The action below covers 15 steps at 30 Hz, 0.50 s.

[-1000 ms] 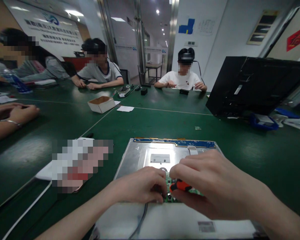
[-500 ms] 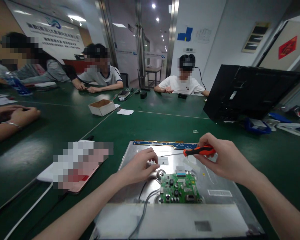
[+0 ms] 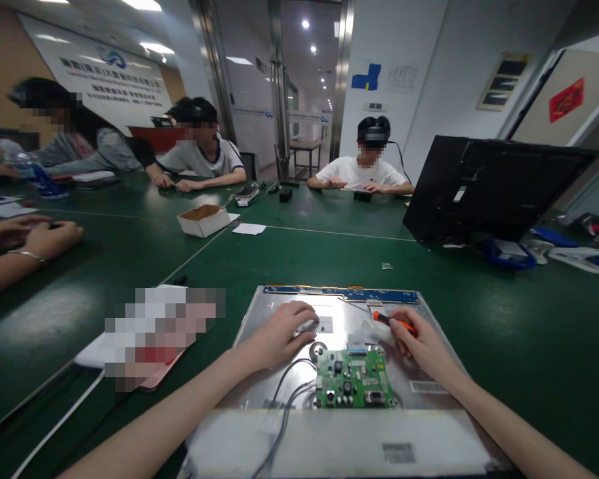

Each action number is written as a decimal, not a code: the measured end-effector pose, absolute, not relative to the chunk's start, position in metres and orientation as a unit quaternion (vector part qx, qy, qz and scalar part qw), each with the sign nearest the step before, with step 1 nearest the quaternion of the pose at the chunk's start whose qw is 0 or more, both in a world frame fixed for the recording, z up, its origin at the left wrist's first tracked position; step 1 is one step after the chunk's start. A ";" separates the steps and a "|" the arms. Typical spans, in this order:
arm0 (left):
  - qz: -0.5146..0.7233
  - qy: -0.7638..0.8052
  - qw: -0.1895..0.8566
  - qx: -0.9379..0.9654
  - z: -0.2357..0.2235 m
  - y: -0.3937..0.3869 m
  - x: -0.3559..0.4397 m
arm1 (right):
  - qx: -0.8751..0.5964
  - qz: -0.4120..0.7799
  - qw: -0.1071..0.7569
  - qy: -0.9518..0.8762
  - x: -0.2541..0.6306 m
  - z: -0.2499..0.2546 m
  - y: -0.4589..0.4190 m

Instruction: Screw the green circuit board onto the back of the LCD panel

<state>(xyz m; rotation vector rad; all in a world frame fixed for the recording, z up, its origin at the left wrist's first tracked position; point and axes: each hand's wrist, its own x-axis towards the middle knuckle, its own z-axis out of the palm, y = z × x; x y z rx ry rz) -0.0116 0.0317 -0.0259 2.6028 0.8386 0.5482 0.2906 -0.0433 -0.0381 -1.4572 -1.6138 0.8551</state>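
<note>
A flat metal display panel (image 3: 249,392) lies in front of me, its back side up. On it sits a green circuit board (image 3: 354,379) with cables leading off to the left. A narrow blue circuit strip (image 3: 304,293) runs along the panel's far edge. My right hand (image 3: 422,342) grips the orange and black handle of a screwdriver (image 3: 404,324); its thin shaft points left and away, towards the blue strip. Left of the green board, my left hand (image 3: 289,332) rests on the panel with thumb and forefinger apart and nothing visible between them.
A phone (image 3: 180,352) with a cable lies left of the panel. Beyond it stand an open white box (image 3: 203,221) and a paper slip (image 3: 249,229). A large black screen (image 3: 494,193) stands at the right. Other people sit around the green table (image 3: 299,256).
My right hand has lowered and come nearer the panel, and the screwdriver now tilts with its tip further away, by the blue strip. My left hand has stayed almost in place.
</note>
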 end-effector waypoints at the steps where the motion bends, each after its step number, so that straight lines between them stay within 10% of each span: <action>1: 0.191 0.293 0.172 0.921 -0.026 0.033 -0.012 | -0.575 0.344 0.398 -0.627 0.290 -0.039 -0.041; 15: 0.191 0.299 0.167 0.920 -0.023 0.041 -0.029 | -0.561 0.359 0.427 -0.611 0.268 -0.033 -0.026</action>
